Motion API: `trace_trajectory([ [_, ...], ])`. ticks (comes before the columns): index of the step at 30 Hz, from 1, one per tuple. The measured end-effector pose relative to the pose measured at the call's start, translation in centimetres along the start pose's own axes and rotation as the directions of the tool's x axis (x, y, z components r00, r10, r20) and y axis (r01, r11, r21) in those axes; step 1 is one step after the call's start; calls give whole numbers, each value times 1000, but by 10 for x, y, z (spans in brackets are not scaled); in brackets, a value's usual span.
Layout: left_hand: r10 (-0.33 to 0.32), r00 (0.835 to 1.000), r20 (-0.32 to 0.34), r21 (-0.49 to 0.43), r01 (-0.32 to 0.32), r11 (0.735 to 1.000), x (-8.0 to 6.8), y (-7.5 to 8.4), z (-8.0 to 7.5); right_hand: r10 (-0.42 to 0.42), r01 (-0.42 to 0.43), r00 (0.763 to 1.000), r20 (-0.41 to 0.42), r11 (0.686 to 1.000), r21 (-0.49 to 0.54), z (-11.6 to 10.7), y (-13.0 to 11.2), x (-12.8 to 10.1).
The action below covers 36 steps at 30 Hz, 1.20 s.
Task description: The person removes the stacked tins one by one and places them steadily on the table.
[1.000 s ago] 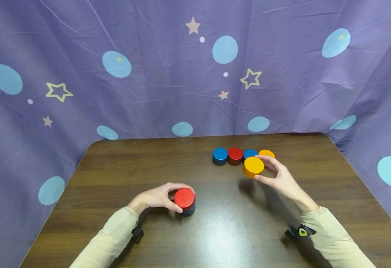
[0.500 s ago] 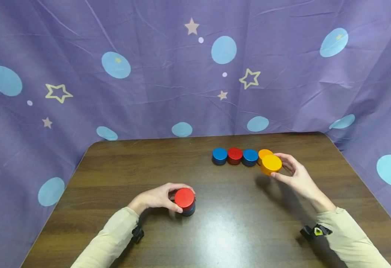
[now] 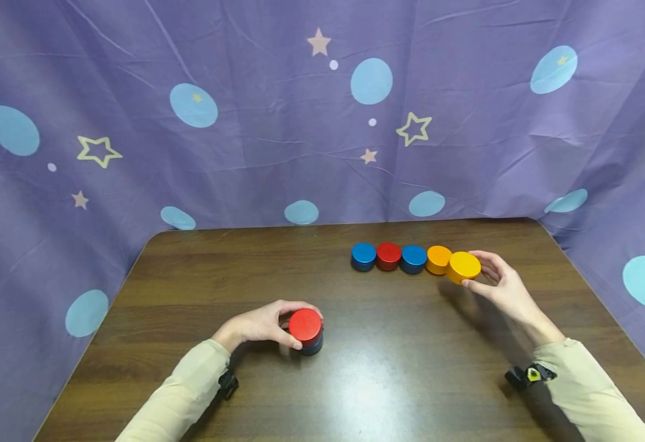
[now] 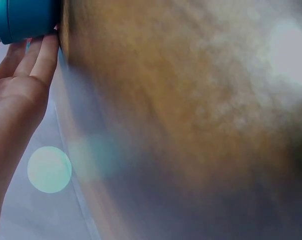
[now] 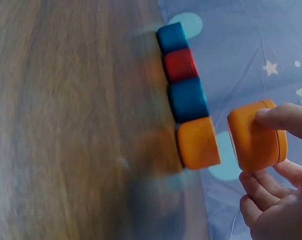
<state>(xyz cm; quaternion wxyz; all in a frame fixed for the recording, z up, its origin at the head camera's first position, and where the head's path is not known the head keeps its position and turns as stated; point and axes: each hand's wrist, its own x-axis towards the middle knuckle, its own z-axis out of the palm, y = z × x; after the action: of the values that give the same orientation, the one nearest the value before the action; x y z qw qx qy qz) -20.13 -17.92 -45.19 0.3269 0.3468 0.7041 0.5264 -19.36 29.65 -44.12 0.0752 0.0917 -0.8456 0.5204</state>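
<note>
We hold a yellow puck [image 3: 463, 266] in our right hand [image 3: 501, 285], thumb under its near edge and the other fingers [image 5: 283, 117] curled over its far edge, so the fingers are closed around it and pinch it across its width. The puck has no long axis to speak of: it is a squat round disc, tilted a little, and the right wrist view shows it lifted clear of the bench [image 3: 388, 368]. The relation that matters lies just off the fingertips, to their left: the row of four pucks, blue puck [image 3: 363, 256], red puck [image 3: 388, 255], second blue puck [image 3: 413, 258] and orange puck [image 3: 439, 259], runs away from the fingers in a line, each touching the next. The held puck sits just beside the orange one at the row's near end, with a narrow gap between them in the wrist view, so in our judgement the open spot at the end of the line is directly beneath and slightly left of the fingers. Our left hand [image 3: 261, 324] is well apart from all this, its fingers wrapped around a short stack [image 3: 307, 332] with a red disc on top and a blue one under it, which rests on the bench.
</note>
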Motion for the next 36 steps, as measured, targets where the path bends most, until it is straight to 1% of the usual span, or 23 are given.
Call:
trace_trajectory([
  [6,8,1000,-5,-19,-8,1000,0,-2,0,18,-19,999,-26,999,-32,-4,13,3],
  [11,6,1000,-6,-35,-6,999,1,-1,1,32,-33,998,-47,999,-38,-6,21,5],
  [16,4,1000,-9,-27,-4,1000,1,0,0,54,-56,998,-41,997,-52,-7,29,11],
  [20,-8,1000,-19,-10,8,1000,0,-1,0,99,-102,994,-41,992,-79,-7,33,16],
  [30,-3,1000,-7,-5,3,1000,1,-2,0,164,-165,986,-29,986,-35,-6,51,27],
  [36,-14,1000,-6,5,14,1000,0,-2,-1,152,-152,988,-19,988,-22,-5,53,29],
])
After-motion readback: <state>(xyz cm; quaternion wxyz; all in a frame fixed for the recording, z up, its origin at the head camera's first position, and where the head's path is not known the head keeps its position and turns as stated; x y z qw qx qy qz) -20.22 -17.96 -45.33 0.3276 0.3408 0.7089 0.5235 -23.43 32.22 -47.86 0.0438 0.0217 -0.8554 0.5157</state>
